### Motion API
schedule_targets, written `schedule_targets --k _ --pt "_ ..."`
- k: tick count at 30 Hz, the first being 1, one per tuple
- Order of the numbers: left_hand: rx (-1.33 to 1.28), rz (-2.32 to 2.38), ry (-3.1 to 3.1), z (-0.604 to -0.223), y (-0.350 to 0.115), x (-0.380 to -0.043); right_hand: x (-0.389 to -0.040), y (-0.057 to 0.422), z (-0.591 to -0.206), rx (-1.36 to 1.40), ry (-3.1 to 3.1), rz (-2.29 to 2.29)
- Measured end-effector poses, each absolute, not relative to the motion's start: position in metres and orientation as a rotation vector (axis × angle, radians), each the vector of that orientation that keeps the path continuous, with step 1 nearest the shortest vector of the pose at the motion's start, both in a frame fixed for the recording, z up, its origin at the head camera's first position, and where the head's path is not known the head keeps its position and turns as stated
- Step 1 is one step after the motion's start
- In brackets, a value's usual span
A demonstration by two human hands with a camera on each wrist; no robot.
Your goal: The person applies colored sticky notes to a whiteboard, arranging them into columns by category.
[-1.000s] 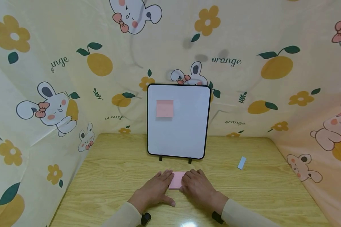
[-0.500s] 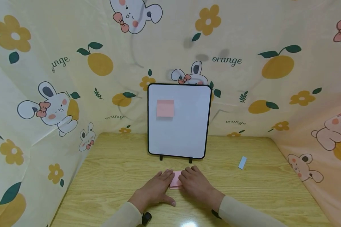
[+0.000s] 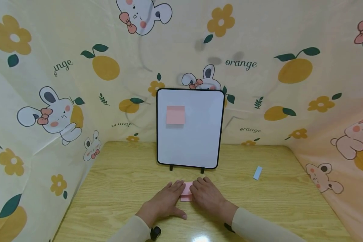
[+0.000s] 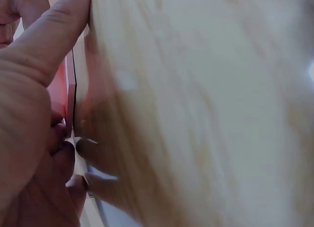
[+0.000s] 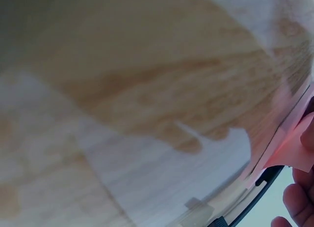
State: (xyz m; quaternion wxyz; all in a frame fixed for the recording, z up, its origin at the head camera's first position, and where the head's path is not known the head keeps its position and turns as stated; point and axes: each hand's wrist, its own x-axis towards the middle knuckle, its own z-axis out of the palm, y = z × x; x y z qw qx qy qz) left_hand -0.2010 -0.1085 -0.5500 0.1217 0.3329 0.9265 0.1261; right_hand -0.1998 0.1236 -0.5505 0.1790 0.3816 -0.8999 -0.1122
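Note:
A pink sticky note pad (image 3: 186,198) lies on the table between both hands. My left hand (image 3: 163,202) rests at its left side with fingers straight and thumb spread apart. With curled fingers, my right hand (image 3: 209,198) pinches the pad's top sheet (image 3: 186,189) at the right. In the right wrist view this sheet (image 5: 293,151) curves up, partly apart from the pad beneath. The left wrist view catches the pad's thin side edge (image 4: 70,97) beside my fingers. My right fingertips are hidden in the head view.
Behind the hands stands a black-framed whiteboard (image 3: 196,137) on two small black feet. One pink sticky note (image 3: 175,115) is stuck on its upper left. A small light-blue strip (image 3: 257,173) lies on the wooden table (image 3: 124,178) to the right. Patterned cloth (image 3: 248,30) surrounds the table.
My right hand has shifted slightly left and away from me, and the near edge of the pad's top sheet has lifted, showing a strip beneath. My left hand stays in place.

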Motion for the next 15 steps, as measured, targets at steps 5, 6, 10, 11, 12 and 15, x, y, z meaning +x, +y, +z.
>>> schedule_targets --k 5,6,10,11,12,15 --pt "0.996 0.404 2.714 -0.548 -0.109 -0.199 -0.200 0.125 -0.551 1.078 -2.509 -0.280" --pt "0.998 0.415 2.715 -0.547 -0.109 -0.198 -0.200 0.125 -0.551 1.077 -2.505 -0.272" --pt "1.002 0.442 2.727 -0.547 -0.113 -0.195 -0.199 0.126 -0.550 1.078 -2.504 -0.225" --pt "1.006 0.435 2.735 -0.547 -0.115 -0.194 -0.199 0.126 -0.549 1.076 -2.509 -0.206" --pt "1.010 0.428 2.744 -0.546 -0.117 -0.193 -0.199 0.126 -0.549 1.073 -2.516 -0.182" --pt "1.016 0.411 2.766 -0.544 -0.124 -0.188 -0.199 0.126 -0.548 1.062 -2.533 -0.110"
